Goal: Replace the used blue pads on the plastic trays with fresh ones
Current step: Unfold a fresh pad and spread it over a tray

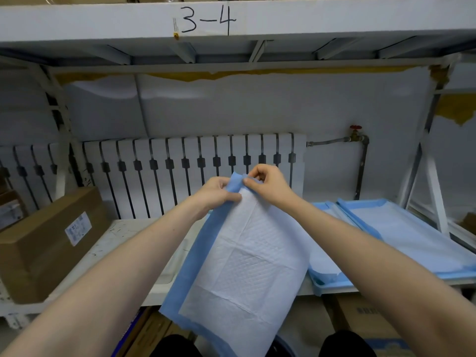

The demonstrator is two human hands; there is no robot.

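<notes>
i see both hands raised in front of the shelf [116, 235], close together at the top edge of one blue pad [247, 258]. the left hand [219, 191] pinches the blue border at the top corner with curled fingers. the right hand [268, 184] pinches the same edge just beside it, thumb and fingertips pressed on the material. the pad hangs down from the hands, over the front edge of the shelf. its white quilted face is toward me, with fold creases across it and a blue strip along its left side.

to the right, on the shelf, lie two blue plastic trays. the far tray [360, 201] has a pale pad spread inside it. the near tray [332, 284] is partly hidden behind the held pad and my right arm. on the left of the shelf stands a cardboard box [49, 240] with a white label. behind is a white radiator [193, 163], and a pipe with a red valve [356, 128]. the beam above carries the mark "3-4" [208, 19].
</notes>
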